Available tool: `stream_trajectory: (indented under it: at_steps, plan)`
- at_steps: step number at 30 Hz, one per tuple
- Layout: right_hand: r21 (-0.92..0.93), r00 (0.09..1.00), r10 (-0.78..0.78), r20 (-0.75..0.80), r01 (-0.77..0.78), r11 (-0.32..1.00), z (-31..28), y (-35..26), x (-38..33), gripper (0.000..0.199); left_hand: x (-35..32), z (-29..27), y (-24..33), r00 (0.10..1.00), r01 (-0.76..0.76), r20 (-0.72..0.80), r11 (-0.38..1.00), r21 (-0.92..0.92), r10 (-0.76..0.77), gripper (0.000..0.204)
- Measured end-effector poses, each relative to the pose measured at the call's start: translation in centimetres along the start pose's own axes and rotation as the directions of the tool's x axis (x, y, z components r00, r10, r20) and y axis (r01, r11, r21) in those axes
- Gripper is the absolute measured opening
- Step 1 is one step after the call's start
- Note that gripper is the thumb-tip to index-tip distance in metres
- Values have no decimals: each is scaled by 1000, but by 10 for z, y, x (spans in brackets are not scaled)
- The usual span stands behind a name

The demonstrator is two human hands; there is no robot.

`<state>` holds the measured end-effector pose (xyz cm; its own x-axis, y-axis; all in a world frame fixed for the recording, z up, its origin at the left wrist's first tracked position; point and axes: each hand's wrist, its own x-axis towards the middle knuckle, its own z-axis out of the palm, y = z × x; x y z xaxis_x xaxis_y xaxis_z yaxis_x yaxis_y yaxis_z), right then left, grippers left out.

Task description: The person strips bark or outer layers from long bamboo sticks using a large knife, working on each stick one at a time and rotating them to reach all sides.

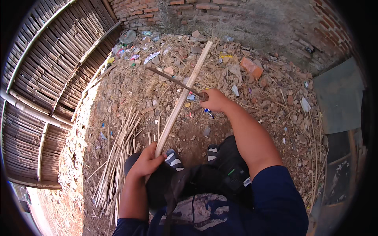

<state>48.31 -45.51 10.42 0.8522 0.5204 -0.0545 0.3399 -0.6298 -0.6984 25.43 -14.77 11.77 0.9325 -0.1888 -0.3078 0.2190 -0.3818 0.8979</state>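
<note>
My left hand (146, 160) grips the near end of a long pale bamboo strip (184, 96) that slants up and away toward the brick wall. My right hand (213, 100) holds the handle of a dark curved blade (173, 80), which lies across the strip about halfway along it. The blade's tip points up-left over the rubble. My knees and sandalled feet (173, 158) are below the strip, on bare earth.
A bundle of thin split bamboo strips (118, 157) lies on the ground to my left. A woven bamboo fence (47, 90) runs along the left. Rubble, broken bricks (252, 67) and litter cover the ground ahead, up to a brick wall (220, 11).
</note>
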Motion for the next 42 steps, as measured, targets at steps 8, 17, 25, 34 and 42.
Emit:
stream_trajectory:
  at_steps: [8, 17, 25, 34, 42]
  plan:
    - [-82, 983, -132, 127, 143, 986, 1, -28, -14, 27, 1, 0, 2, 998, 56, -15, 998, 26, -56, 29]
    - [363, 960, 279, 14, -265, 893, -7, 36, 4, 31, -2, 0, 6, 999, 42, 3, 998, 50, -42, 22]
    - [330, 991, 24, 134, -68, 942, -10, 14, -8, 25, -7, 5, 13, 1000, -13, 18, 1000, 18, 13, 31]
    - [95, 1000, 7, 11, -8, 995, -9, 15, -4, 29, -3, -2, 21, 987, 155, 62, 984, -86, -150, 35]
    - [379, 972, 226, -64, -185, 907, -22, 36, -4, 30, -6, -1, 21, 991, 122, 58, 990, -74, -118, 36]
